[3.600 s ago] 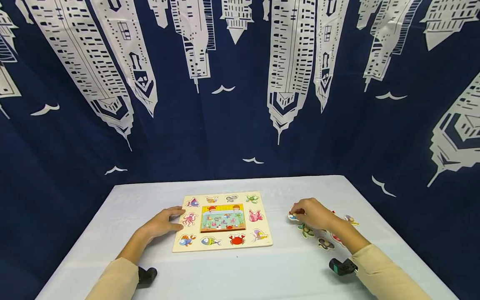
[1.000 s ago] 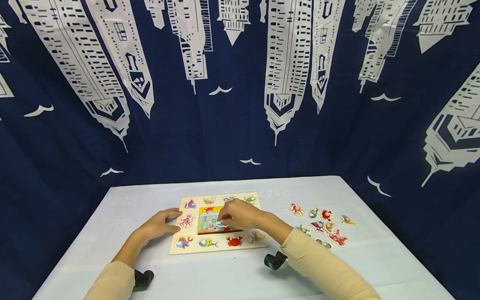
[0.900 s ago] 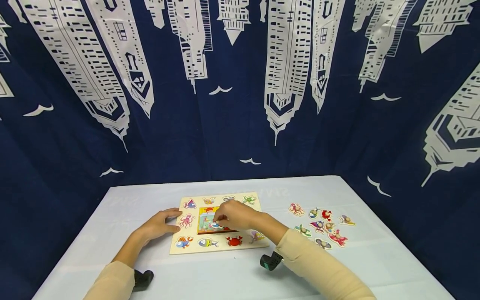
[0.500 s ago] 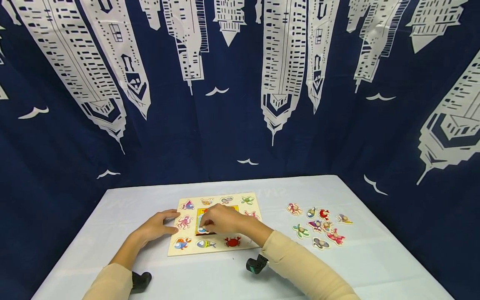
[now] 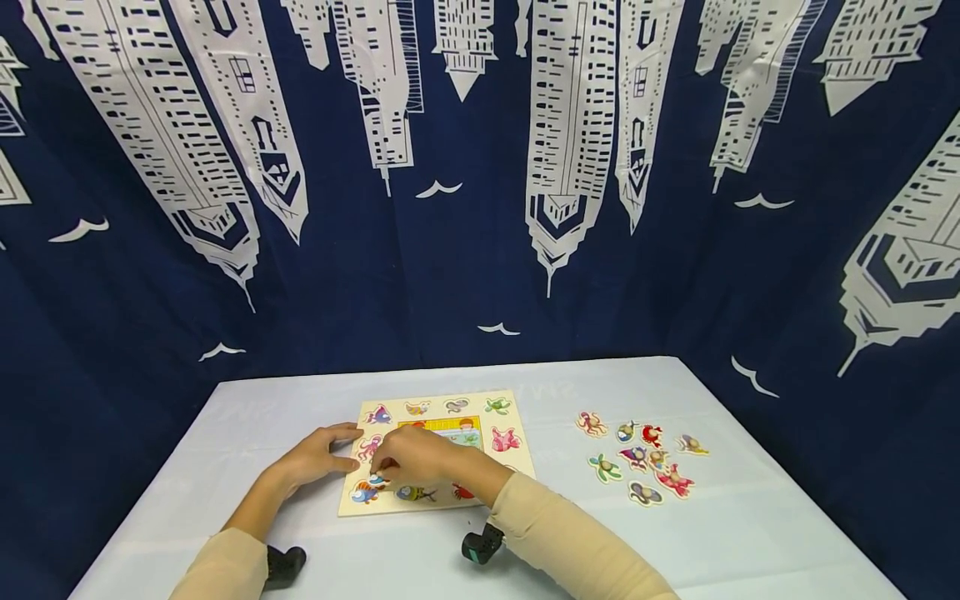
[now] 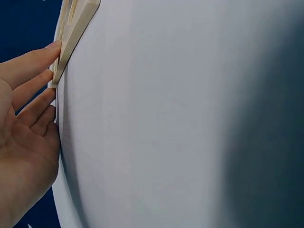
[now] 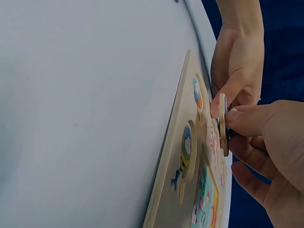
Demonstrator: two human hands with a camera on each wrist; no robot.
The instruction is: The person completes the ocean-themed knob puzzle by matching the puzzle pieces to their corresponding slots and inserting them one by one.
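My right hand [image 5: 416,457] pinches a small wooden puzzle piece [image 5: 377,481] with blue and white on it, close over the lower left of the puzzle board [image 5: 390,506]. Just below it, the board shows an orange-and-blue fish picture [image 5: 363,494]. In the right wrist view, the piece [image 7: 223,126] stands edge-on between thumb and fingers, its printed face mostly hidden. With thumb and fingertips spread, my left hand [image 5: 318,457] touches the board's left edge. The left wrist view shows those fingertips right at the board's corner [image 6: 73,40].
Several loose sea-animal pieces lie right of the board, among them an octopus [image 5: 592,424], a crab [image 5: 652,435], a turtle [image 5: 604,468] and a pink-red piece [image 5: 675,481]. A dark blue curtain [image 5: 450,275] hangs behind the white table [image 5: 570,550].
My right hand has carried the piece from the loose group leftward across the board to its lower left. The left hand stays at the board's left edge.
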